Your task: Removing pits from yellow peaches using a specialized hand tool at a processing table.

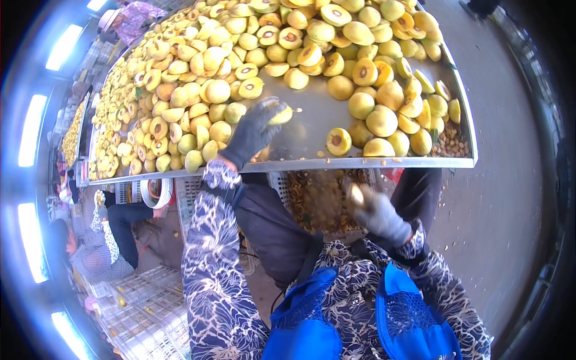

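Note:
My left hand [253,131], in a dark grey glove, reaches over the front rim of the metal table [310,101] and grips a yellow stone-fruit half [281,116]. To its left spreads a deep heap of stone-fruit halves [189,108], several with brown pits or pit hollows showing. My right hand [382,217], in a lighter grey glove, is below the table edge near my lap. Its fingers close around a blurred pale, shiny object [357,195]; I cannot tell what it is. Beneath lies a perforated plastic crate [280,185] holding brown pits and scraps [319,198].
More fruit halves [382,119] lie on the table's right side, with small brown bits [447,141] in its corner. At left, a person [96,256] sits near a white bucket [157,192] and stacked crates [144,310]. Another person [130,20] is beyond the table. Concrete floor [499,180] runs along the right.

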`<control>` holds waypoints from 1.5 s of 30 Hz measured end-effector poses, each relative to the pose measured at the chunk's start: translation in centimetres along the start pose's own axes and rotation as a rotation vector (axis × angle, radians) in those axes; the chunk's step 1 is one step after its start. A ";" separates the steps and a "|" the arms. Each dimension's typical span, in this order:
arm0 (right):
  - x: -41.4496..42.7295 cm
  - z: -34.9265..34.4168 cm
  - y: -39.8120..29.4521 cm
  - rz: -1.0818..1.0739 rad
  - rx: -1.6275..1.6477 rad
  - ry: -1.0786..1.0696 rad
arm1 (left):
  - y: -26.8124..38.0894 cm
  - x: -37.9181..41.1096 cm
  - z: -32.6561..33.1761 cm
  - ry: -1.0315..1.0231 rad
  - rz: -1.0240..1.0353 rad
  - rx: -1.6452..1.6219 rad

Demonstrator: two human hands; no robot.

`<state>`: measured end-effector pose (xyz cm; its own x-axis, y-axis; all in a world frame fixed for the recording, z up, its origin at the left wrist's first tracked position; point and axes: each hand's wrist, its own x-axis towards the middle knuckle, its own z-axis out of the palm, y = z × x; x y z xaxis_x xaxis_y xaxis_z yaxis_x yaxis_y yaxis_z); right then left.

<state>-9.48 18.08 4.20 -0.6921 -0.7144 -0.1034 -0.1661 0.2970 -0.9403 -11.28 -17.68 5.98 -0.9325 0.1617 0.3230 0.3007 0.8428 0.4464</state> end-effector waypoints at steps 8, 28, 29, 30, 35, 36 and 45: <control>4.4 0.2 -8.2 0.252 0.851 0.080 | 13.9 -2.5 -1.5 0.105 0.123 -0.301; 0.5 3.5 -7.3 -0.292 -0.644 0.089 | 21.6 -4.5 3.0 0.795 -0.501 -1.056; 0.3 3.4 -7.7 -0.280 -0.620 0.097 | 21.3 -4.7 3.0 0.743 -0.485 -1.053; 0.2 3.5 -7.5 -0.276 -0.619 0.099 | 21.2 -4.6 3.0 0.778 -0.473 -1.039; 0.2 3.4 -6.4 -0.334 -0.483 0.059 | 22.1 -4.6 1.2 0.640 -0.368 -0.391; 0.2 3.5 -6.1 -0.332 -0.481 0.061 | 22.1 -4.5 0.8 0.596 -0.357 -0.419; -3.0 1.9 -11.8 0.234 1.697 -1.044 | 20.5 -3.4 2.0 0.646 -0.266 -1.723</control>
<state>-4.08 15.47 15.02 0.1043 -0.9678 0.2289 0.9906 0.0805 -0.1108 -2.38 0.08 12.40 -0.8963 -0.4158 0.1541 0.4094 -0.6424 0.6478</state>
